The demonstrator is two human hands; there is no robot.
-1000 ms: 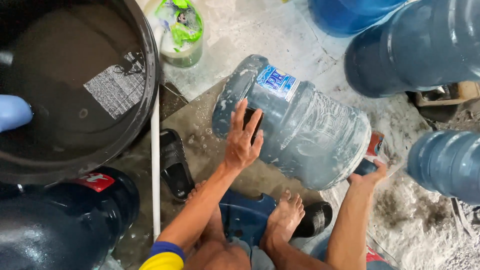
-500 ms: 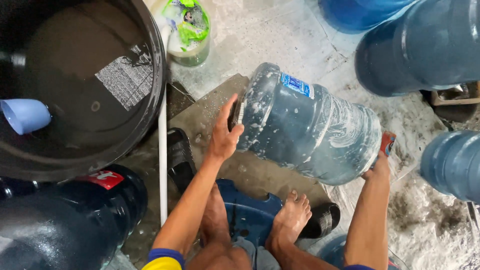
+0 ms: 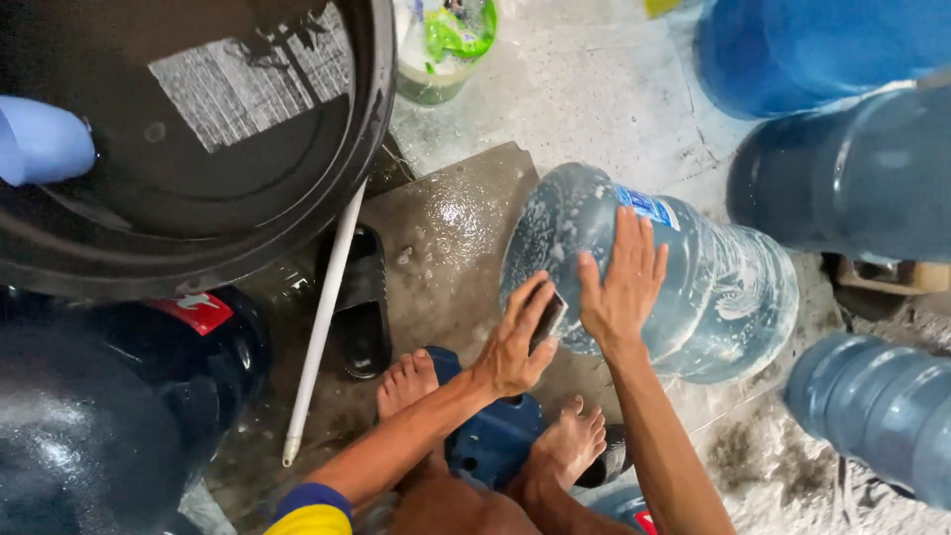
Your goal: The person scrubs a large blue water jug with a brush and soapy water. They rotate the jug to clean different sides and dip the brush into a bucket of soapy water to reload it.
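Observation:
A large clear-blue water bottle [image 3: 693,287] lies on its side on a wet slab, streaked with soapy foam. My left hand [image 3: 510,347] grips a dark scrub pad [image 3: 548,317] and presses it against the bottle's near left end. My right hand [image 3: 622,282] lies flat on top of the bottle with fingers spread, just right of the pad. My bare feet [image 3: 406,381] rest below the hands on either side of a low blue stool [image 3: 495,441].
A big black tub [image 3: 248,208] of water fills the upper left, with a pale blue cup [image 3: 40,139] in it. A white pipe [image 3: 322,327] and a black sandal [image 3: 362,297] lie beside it. More blue bottles [image 3: 862,178] crowd the right. A dark drum [image 3: 99,426] stands lower left.
The bottle has rolled toward me and lower in view. My right hand left the bottle's far right end and now lies on top. My left hand now holds the pad against the bottle.

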